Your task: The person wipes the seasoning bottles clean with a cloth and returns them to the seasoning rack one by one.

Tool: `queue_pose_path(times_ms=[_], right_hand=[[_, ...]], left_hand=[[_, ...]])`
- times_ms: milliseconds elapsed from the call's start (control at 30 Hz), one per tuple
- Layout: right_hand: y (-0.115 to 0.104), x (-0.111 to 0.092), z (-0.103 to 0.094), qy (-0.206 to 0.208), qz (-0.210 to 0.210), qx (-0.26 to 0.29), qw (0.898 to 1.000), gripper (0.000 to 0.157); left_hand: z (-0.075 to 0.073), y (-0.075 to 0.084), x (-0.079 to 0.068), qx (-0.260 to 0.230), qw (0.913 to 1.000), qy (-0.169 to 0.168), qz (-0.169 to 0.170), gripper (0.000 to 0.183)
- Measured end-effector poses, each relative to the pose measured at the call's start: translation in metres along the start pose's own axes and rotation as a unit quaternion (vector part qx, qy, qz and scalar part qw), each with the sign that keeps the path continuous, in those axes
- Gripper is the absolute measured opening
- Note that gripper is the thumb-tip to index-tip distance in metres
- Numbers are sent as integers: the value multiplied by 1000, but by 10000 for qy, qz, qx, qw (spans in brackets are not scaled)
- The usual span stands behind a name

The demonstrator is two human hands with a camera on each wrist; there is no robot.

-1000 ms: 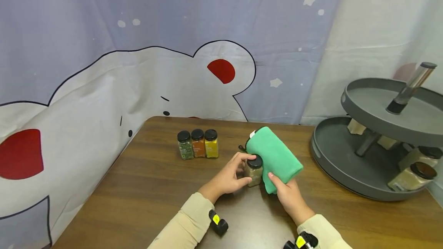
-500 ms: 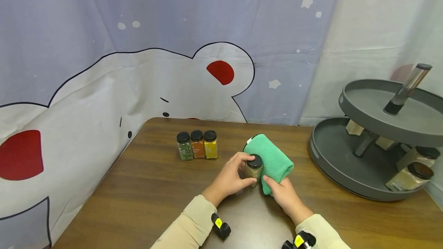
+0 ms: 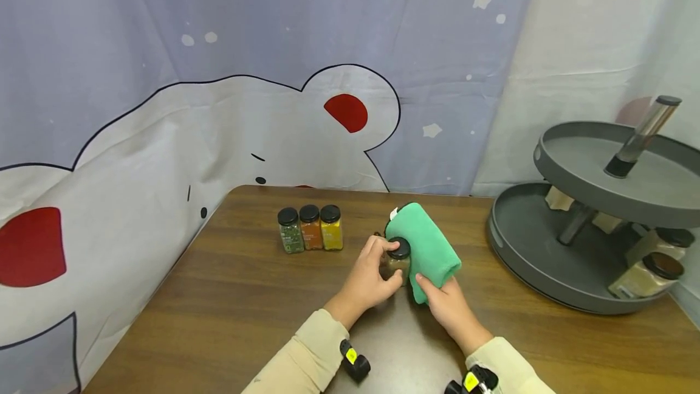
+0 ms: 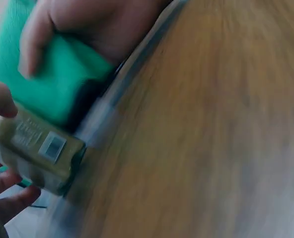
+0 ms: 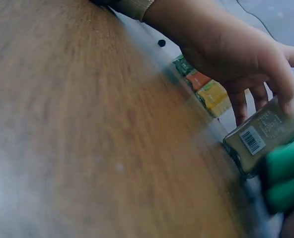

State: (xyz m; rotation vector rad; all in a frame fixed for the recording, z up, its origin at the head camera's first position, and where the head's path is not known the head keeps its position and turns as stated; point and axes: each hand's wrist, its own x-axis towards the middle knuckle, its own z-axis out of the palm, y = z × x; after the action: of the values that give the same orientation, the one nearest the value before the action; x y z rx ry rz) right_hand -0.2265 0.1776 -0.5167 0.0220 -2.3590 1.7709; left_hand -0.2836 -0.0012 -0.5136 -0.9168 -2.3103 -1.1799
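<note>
In the head view my left hand (image 3: 367,281) grips a square spice jar (image 3: 401,264) with a black lid and pale brown contents, its thumb and fingers around the sides. My right hand (image 3: 452,310) holds a folded green cloth (image 3: 429,248) against the jar's right side, thumb on top. The left wrist view shows a barcode label on the jar (image 4: 40,146), beside the cloth (image 4: 62,74). In the right wrist view the jar's base (image 5: 251,144) looks close to the table, but I cannot tell whether it touches.
Three black-lidded spice jars, green (image 3: 291,236), orange (image 3: 312,233) and yellow (image 3: 331,233), stand in a row at the back of the wooden table (image 3: 235,303). A grey two-tier round rack (image 3: 547,248) is on the right, with several jars (image 3: 645,275) on its lower tier.
The green cloth in my right hand has shifted left along the jar, dipping and then rising slightly. My left hand keeps its grip on the jar, which has moved slightly up in view.
</note>
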Motion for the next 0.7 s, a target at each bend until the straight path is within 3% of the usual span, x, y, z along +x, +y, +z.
queue_pose_path(times_ms=[167, 333, 467, 700], right_hand=[[-1, 0, 0, 137, 123, 279, 9994, 40], [-1, 0, 0, 45, 29, 268, 9996, 42], [0, 0, 0, 58, 29, 577, 9983, 42], [0, 2, -1, -261, 145, -19, 9996, 43]], left_hand=[[-7, -3, 0, -280, 9989, -378, 40, 46], [-6, -4, -1, -446, 9979, -463, 69, 47], [-5, -3, -2, -497, 9975, -487, 100, 49], [-2, -2, -2, -604, 9965, -580, 11, 55]])
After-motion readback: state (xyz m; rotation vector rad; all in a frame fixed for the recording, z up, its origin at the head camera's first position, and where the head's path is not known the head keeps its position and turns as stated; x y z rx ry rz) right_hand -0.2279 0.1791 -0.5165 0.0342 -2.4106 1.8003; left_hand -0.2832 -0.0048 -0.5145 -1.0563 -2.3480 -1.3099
